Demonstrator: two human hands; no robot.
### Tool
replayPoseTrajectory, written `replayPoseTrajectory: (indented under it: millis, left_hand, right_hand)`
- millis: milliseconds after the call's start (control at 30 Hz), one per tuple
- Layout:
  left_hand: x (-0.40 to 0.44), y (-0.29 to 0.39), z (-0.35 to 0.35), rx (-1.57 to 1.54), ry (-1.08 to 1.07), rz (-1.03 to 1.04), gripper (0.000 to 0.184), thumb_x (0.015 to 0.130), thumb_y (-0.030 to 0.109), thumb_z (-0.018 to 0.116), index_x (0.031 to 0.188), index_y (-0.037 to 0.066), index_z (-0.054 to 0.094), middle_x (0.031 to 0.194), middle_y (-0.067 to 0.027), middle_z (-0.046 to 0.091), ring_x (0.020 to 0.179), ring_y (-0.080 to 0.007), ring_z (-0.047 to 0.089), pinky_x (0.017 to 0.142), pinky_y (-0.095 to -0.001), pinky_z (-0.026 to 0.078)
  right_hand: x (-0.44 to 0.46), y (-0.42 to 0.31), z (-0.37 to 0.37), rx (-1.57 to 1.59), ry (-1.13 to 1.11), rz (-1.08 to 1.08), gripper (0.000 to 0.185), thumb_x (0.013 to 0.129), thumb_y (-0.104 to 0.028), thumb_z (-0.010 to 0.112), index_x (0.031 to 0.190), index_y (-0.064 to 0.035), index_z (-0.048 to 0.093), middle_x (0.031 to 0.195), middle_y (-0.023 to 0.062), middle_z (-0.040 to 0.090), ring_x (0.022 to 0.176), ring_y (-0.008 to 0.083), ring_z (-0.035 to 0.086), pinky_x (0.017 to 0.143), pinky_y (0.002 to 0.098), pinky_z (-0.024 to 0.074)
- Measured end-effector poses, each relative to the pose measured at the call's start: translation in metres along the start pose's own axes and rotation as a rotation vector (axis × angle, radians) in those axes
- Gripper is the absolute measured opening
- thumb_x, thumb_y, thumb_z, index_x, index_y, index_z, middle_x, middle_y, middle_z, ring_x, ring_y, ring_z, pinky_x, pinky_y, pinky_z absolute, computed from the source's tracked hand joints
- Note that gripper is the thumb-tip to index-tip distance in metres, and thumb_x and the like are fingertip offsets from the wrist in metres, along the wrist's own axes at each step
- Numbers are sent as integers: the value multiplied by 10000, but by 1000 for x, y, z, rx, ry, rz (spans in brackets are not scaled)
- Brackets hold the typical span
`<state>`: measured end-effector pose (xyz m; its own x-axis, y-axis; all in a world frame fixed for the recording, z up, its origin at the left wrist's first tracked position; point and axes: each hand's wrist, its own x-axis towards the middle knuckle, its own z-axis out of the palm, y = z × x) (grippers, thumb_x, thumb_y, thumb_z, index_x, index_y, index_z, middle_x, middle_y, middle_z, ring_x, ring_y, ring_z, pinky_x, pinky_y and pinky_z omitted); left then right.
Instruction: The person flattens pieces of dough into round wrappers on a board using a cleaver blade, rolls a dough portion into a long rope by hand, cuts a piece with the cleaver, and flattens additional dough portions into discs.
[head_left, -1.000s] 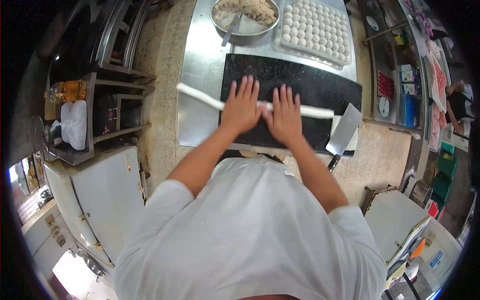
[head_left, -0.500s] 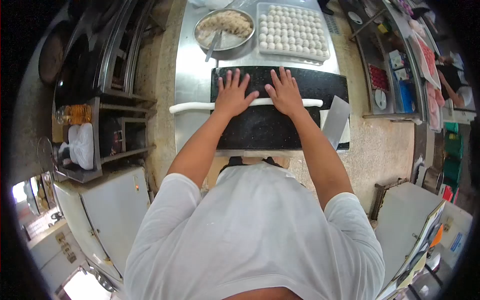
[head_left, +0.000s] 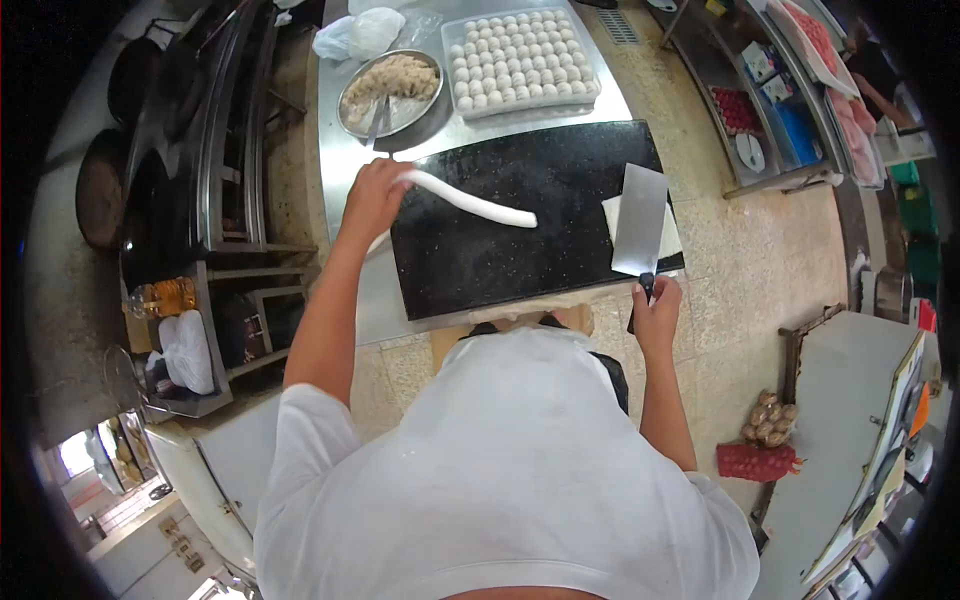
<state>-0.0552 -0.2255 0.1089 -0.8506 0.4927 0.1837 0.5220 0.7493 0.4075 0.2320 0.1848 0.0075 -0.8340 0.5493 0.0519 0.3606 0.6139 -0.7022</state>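
A long white dough rope (head_left: 475, 205) lies on the black board (head_left: 500, 270), its right end near the board's middle. My left hand (head_left: 378, 195) is closed around the rope at the board's left edge, and a short piece of it shows below the wrist. At the right, my right hand (head_left: 657, 308) grips the black handle of a cleaver (head_left: 642, 218). The broad blade points away from me and lies over a folded white cloth (head_left: 672, 240) on the board; whether it touches the cloth I cannot tell.
Behind the board, a metal bowl (head_left: 350, 121) holds a pale crumbly filling and a utensil. Beside it, a plastic tray (head_left: 530, 106) carries rows of white balls. Plastic bags (head_left: 365, 35) lie at the far left. Shelving flanks both sides, and a red net bag (head_left: 757, 462) is at the lower right.
Both hands were flat on the dough rope. Now the left has closed on it and shifted it left, while the right has moved to the cleaver and taken its handle.
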Motion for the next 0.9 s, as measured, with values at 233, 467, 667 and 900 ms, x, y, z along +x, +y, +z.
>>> replayPoseTrajectory:
  millis: [233, 467, 667, 900]
  left_hand:
    - [43, 59, 102, 131, -205, 300, 402, 1003, 229, 555, 1351, 40, 618, 1486, -200, 516, 1429, -413, 413, 1178, -509, 351]
    - [2, 94, 129, 220, -226, 207, 542, 1050, 407, 474, 1506, 115, 489, 1627, -163, 349, 1513, -402, 277, 1228, -538, 219]
    - [-119, 95, 103, 139, -241, 75, 589, 1016, 456, 525, 1521, 155, 485, 1617, -235, 318, 1495, -451, 288, 1237, -544, 180]
    - [65, 108, 153, 274, -144, -71, 682, 1009, 606, 440, 1570, 218, 413, 1653, -218, 259, 1525, -450, 217, 1226, -610, 127]
  right_hand:
    - [17, -12, 19, 640, -16, 526, 410, 939, -183, 712, 1160, -29, 403, 961, 114, 548, 593, 176, 605, 522, 301, 505]
    - [8, -15, -27, 363, -21, 358, 304, 948, -255, 712, 1049, -5, 571, 830, 63, 604, 604, 135, 569, 530, 289, 468]
    - [-15, -40, -70, 704, 87, 97, 327, 997, -326, 658, 1067, -9, 624, 847, 13, 607, 693, 66, 561, 572, 220, 428]
    - [-8, 3, 6, 796, -268, 793, 258, 1027, -311, 585, 930, -74, 549, 683, 25, 551, 519, 125, 511, 493, 281, 440]
